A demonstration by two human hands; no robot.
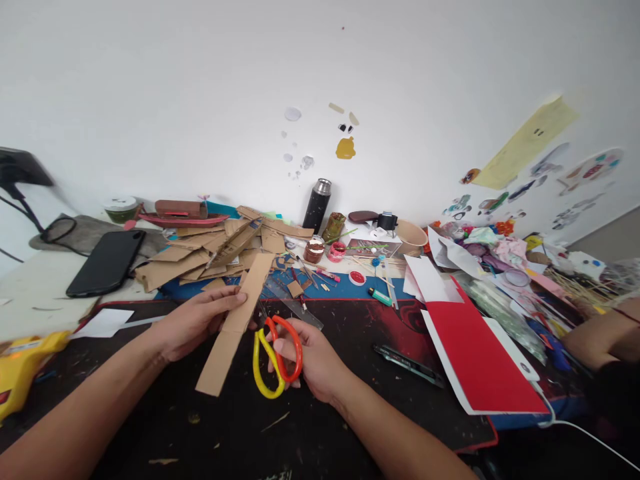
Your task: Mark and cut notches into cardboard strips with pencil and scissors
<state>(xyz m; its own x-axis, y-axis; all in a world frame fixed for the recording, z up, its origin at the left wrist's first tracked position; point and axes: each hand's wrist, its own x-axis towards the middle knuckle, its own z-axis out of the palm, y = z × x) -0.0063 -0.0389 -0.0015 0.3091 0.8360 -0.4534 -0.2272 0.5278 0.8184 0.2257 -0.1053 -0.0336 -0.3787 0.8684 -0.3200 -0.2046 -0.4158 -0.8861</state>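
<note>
A long strip of brown cardboard slants upright over the black mat. My left hand grips its left edge, thumb on the near face and fingers behind. To the right, my right hand is closed around scissors with one red handle loop and one yellow loop. The handles point toward me, beside the strip's right edge. The blades are mostly hidden behind the strip, so I cannot tell whether they touch it.
Cardboard scraps pile up behind my left hand. A black flask stands by the wall. A utility knife and red sheet lie right. At left are a phone and yellow glue gun. Another person's arm shows far right.
</note>
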